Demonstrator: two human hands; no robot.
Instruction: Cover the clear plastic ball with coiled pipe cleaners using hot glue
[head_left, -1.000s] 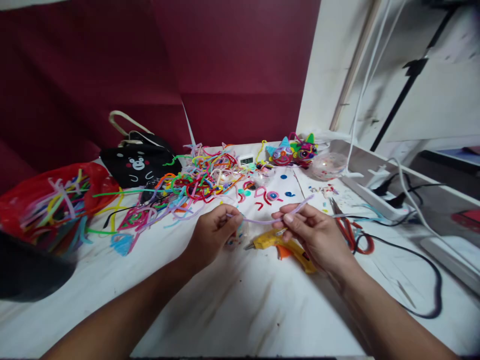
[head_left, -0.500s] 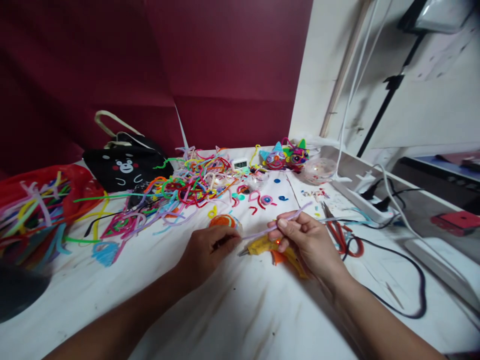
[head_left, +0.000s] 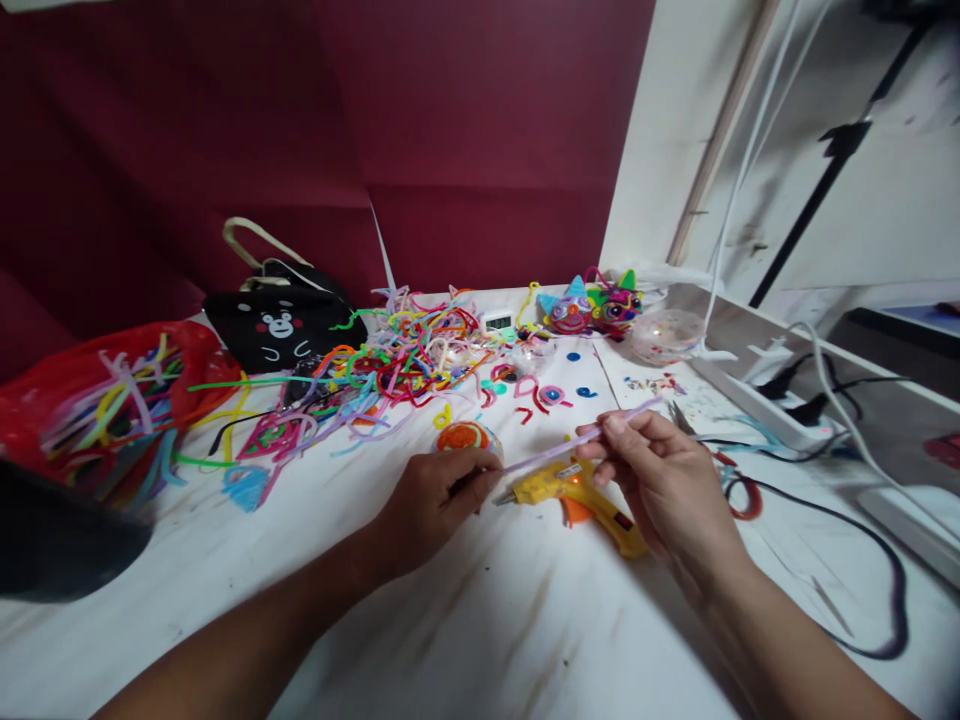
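A thin lilac pipe cleaner (head_left: 551,457) stretches between my two hands above the table. One end is pinched in my left hand (head_left: 427,505), its thumb and fingers closed. My right hand (head_left: 660,480) grips the pipe cleaner farther along, and a free end sticks out past the fingers. Under it on the table lies a yellow hot glue gun (head_left: 581,490) with an orange trigger and a small lit light, its nozzle pointing left. Just behind my left hand sits a round ornament (head_left: 459,440) wrapped in orange, partly hidden by the hand.
Tangled pipe cleaners (head_left: 412,350) heap at the back, beside a red bag (head_left: 217,350) of more. Small curled pieces (head_left: 553,396) lie mid-table. Two finished cat-like ornaments (head_left: 568,310), a clear bowl (head_left: 664,335), red-handled scissors (head_left: 746,497), a power strip (head_left: 780,415) and black cable (head_left: 840,520) stand right.
My right hand has moved right, away from my left, so a longer stretch of the pipe cleaner shows between them. More of the glue gun is uncovered. The view has shifted slightly left.
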